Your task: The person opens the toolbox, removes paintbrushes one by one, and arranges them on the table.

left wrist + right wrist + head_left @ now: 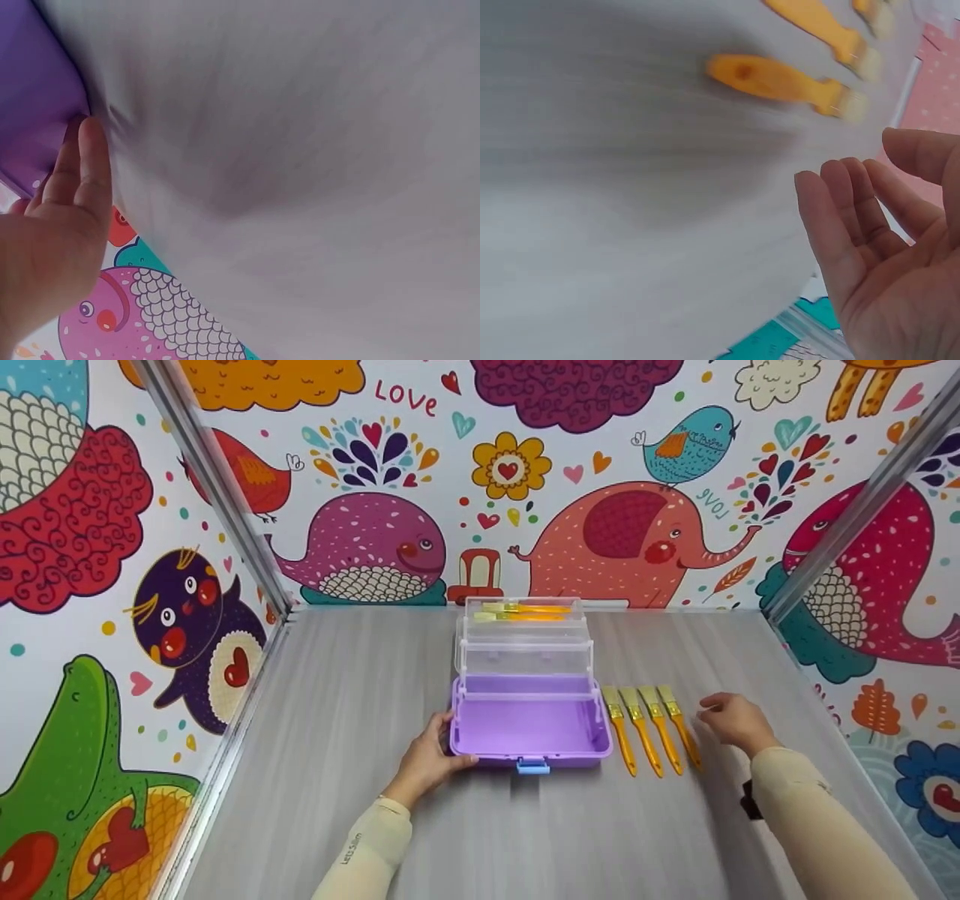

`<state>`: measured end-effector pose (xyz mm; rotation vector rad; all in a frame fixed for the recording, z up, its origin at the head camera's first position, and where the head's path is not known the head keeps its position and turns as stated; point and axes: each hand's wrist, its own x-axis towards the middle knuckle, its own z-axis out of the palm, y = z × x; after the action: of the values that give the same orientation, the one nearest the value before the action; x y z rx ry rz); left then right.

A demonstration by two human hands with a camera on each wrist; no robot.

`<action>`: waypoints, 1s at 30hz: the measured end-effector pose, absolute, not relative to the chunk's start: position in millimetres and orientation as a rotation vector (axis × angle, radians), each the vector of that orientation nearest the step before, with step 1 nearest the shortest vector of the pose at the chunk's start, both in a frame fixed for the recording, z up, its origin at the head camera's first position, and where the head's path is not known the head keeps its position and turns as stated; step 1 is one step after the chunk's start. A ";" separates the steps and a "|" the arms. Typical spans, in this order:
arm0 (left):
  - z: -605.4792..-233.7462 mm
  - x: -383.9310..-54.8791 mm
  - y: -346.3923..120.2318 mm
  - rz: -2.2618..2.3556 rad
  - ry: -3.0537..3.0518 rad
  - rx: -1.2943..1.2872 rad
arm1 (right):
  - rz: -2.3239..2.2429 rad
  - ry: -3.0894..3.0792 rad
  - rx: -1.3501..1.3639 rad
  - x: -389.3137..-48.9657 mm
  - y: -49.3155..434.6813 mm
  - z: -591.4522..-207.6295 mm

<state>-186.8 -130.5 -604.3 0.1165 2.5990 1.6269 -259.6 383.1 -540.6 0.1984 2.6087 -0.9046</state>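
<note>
A purple storage box (531,724) stands with its clear lid raised and its clear trays (525,658) fanned up behind. My left hand (429,757) holds the box's front left corner, thumb at the front and fingers along the side. In the left wrist view, the fingers (88,169) touch the purple wall (41,82); the thumb is hidden. Several paintbrushes (651,731) with orange handles lie in a row right of the box. My right hand (739,721) hovers beside the rightmost paintbrush (769,79), fingers loosely bent and holding nothing.
More orange-handled brushes (525,612) lie in the topmost clear part at the back. A blue latch (533,766) sits on the box's front. Printed cartoon walls (360,547) and metal posts (232,502) bound the grey table (345,682).
</note>
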 end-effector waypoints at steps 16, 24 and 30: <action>-604.5 -184.5 -129.7 1.625 2.595 0.073 | -0.889 2.724 -0.055 -299.1 330.9 -469.0; -603.9 -185.1 -128.6 1.609 2.611 0.089 | -0.848 2.820 -0.217 -316.7 279.3 -441.0; -601.8 -185.2 -129.0 1.579 2.616 0.065 | -0.810 2.876 -0.377 -334.0 242.8 -433.4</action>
<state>-185.2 -129.0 -601.8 0.0651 2.6164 1.5790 -334.0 242.8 -433.4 -0.3774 2.8762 -0.8098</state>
